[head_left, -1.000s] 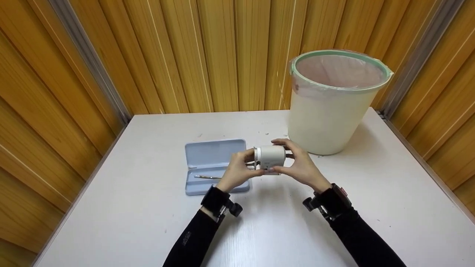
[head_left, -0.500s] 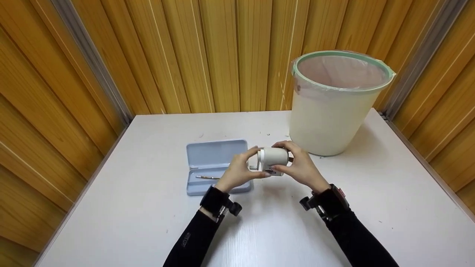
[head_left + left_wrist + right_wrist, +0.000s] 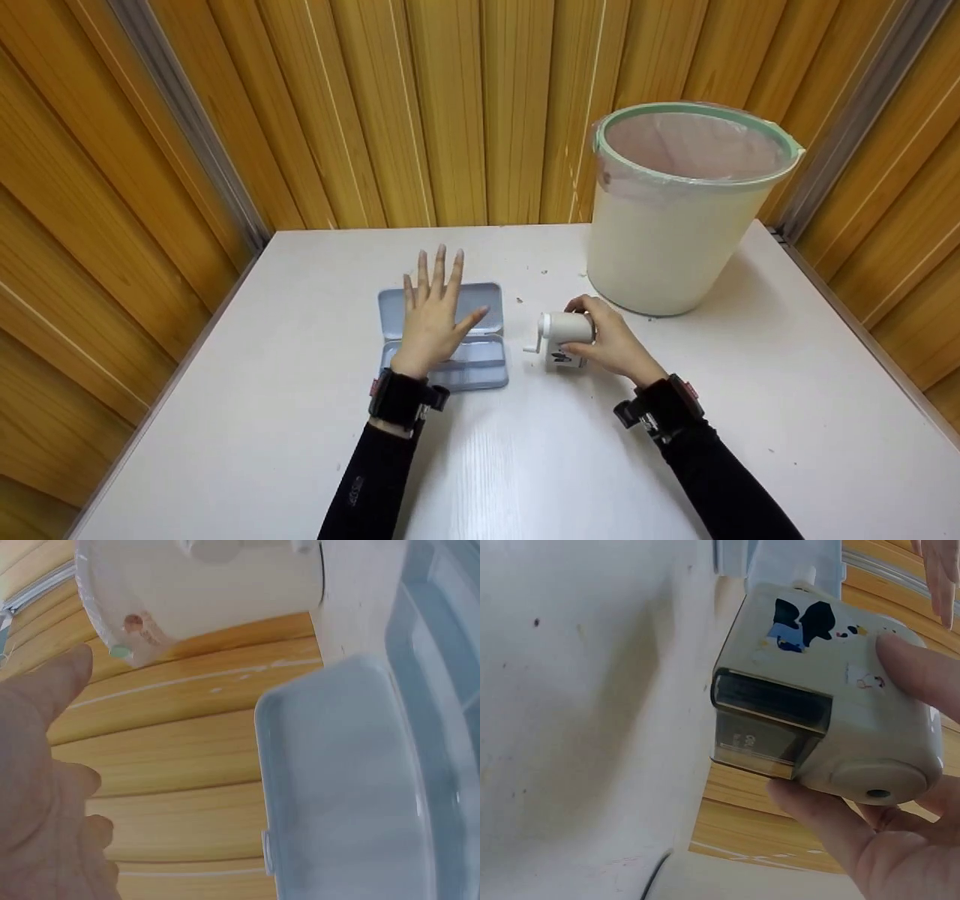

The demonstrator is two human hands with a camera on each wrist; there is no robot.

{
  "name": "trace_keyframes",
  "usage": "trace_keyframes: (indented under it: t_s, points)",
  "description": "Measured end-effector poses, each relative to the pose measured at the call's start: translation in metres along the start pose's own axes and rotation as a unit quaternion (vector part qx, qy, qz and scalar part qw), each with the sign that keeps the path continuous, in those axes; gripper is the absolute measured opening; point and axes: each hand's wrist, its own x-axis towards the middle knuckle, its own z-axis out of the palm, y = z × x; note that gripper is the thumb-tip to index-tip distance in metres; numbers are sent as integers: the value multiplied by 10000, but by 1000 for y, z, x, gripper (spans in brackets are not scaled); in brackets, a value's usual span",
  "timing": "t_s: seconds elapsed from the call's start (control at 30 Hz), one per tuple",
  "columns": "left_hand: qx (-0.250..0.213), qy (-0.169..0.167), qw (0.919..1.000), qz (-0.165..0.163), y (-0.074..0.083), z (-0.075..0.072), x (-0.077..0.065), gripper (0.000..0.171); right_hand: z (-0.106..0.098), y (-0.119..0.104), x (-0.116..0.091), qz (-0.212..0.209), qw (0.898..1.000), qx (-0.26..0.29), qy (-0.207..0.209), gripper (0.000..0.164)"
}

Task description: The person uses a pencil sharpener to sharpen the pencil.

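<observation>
My right hand (image 3: 616,346) grips a cream hand-crank pencil sharpener (image 3: 568,328), thumb on its near side and fingers around its far side. The sharpener is upright, low over the white table, its crank (image 3: 532,350) pointing left. In the right wrist view, its dark see-through shavings drawer (image 3: 769,736) and a cartoon sticker (image 3: 799,624) show. Over a light-blue pencil case (image 3: 487,377), my left hand (image 3: 431,330) is spread with straight fingers and holds nothing. The case lies with its lid (image 3: 337,780) raised; my left hand hides part of its tray.
A tall cream bin (image 3: 667,240) with a green rim and a clear liner stands at the back right of the white table (image 3: 247,390). Small crumbs (image 3: 519,300) dot the tabletop. Wood-look panels (image 3: 442,112) enclose the back and both sides.
My left hand has let go of the sharpener and moved left over the pencil case, its fingers spreading. My right hand has lowered the sharpener slightly toward the table. The brown pencil is now hidden.
</observation>
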Motion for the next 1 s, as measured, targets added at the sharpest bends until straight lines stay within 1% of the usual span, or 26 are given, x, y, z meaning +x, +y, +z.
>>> trace_keyframes:
  t_s: [0.03,0.1,0.2,0.33,0.43,0.53,0.6,0.67,0.73,0.77,0.8,0.87,0.9,1.0]
  points:
    - [164,-85,9997,-128,-4,-4,-1,88,1,3,0,16,10000,-15,-55,49]
    - [335,-267,9984,-383,-10,-11,-2,87,2,9,-1,55,9999,-9,-156,49]
    - [321,-512,9961,-650,-20,-20,-3,87,3,15,-3,111,9995,-39,-280,49]
    - [140,-701,9942,-809,-30,-29,-4,88,4,16,-3,204,9989,-46,-417,49]
    - [139,-763,9929,-904,-35,-34,-4,89,4,14,-2,280,9984,-131,-464,49]
    - [198,-798,9919,-969,-36,-35,-4,91,3,12,-2,382,9976,-278,-515,51]
    - [229,-813,9915,-994,-36,-35,-4,92,1,9,-3,438,9960,-396,-668,57]
    - [226,-784,9920,-963,-34,-34,-4,92,-4,5,-5,462,9943,-514,-814,68]
    - [234,-732,9928,-918,-33,-36,-5,93,-11,-2,-7,463,9926,-751,-835,80]
    - [221,-721,9931,-894,-32,-36,-5,93,-16,-7,-9,449,9919,-900,-772,84]
    - [222,-717,9934,-870,-31,-37,-5,92,-21,-11,-10,425,9914,-1068,-625,85]
    - [265,-739,9933,-848,-30,-40,-6,92,-31,-20,-12,416,9865,-1574,-161,81]
    - [288,-771,9930,-850,-29,-41,-6,92,-36,-25,-13,422,9815,-1867,99,78]
    - [349,-876,9917,-879,-28,-45,-8,91,-44,-34,-14,530,9603,-2628,779,72]
